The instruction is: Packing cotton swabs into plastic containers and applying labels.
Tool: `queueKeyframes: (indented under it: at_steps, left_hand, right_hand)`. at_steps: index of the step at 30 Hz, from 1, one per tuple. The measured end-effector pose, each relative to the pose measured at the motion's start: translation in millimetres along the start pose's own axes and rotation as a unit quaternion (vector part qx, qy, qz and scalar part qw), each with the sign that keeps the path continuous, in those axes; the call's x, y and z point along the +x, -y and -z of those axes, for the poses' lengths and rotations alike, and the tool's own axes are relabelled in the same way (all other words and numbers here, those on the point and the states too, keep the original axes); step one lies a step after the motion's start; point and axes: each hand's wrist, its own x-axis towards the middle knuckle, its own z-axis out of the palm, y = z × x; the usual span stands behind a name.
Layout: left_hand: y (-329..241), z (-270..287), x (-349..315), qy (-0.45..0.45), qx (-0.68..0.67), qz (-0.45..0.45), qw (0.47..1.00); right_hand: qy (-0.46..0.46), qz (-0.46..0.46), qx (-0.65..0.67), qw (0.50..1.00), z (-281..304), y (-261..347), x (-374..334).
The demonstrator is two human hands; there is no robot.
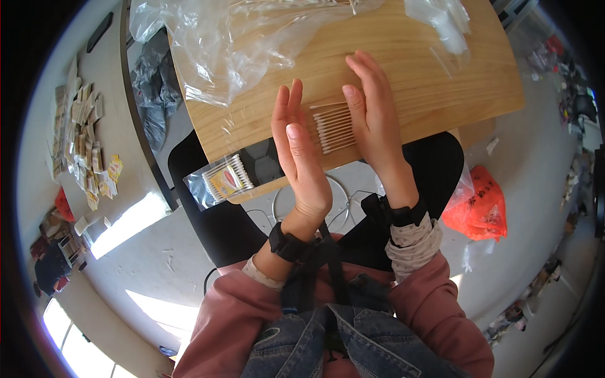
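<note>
A row of cotton swabs (334, 128) lies side by side on the wooden table (454, 94), between my two hands. My left hand (299, 145) is upright with its fingers stretched out, just left of the row, holding nothing. On the other side, my right hand (375, 113) also has its fingers extended, its palm turned inward, near the right ends of the swabs; whether it touches them I cannot tell. Left of my left hand, at the near table edge, a clear bag of cotton swabs (228, 178) with a yellow and red label lies next to a dark grey patterned piece (261, 160).
Crumpled clear plastic bags (220, 50) cover the far left of the table. A clear plastic bundle (446, 31) sits at the far right. A red bag (479, 211) is on the floor at right. Many small packets (85, 126) are piled on another surface at left.
</note>
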Motion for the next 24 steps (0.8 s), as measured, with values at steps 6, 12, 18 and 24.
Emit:
queueKeyframes:
  at_steps: [6, 12, 18, 24]
  left_hand:
    - [-7, 11, -41, -0.020, 0.081, 0.016, 0.996]
    - [-2, 14, -66, 0.012, 0.069, 0.007, 0.998]
    - [-6, 13, -62, 0.020, 0.065, 0.015, 0.998]
    - [-12, 20, -57, -0.003, 0.062, -0.001, 0.998]
  right_hand:
    - [0.030, 0.078, -0.097, 0.992, -10, 1, 4]
    - [0.032, 0.091, -0.088, 0.991, -13, -5, -3]
    - [0.032, 0.085, -0.148, 0.985, -12, -1, -1]
    - [0.071, 0.090, -0.221, 0.969, -22, 4, 0]
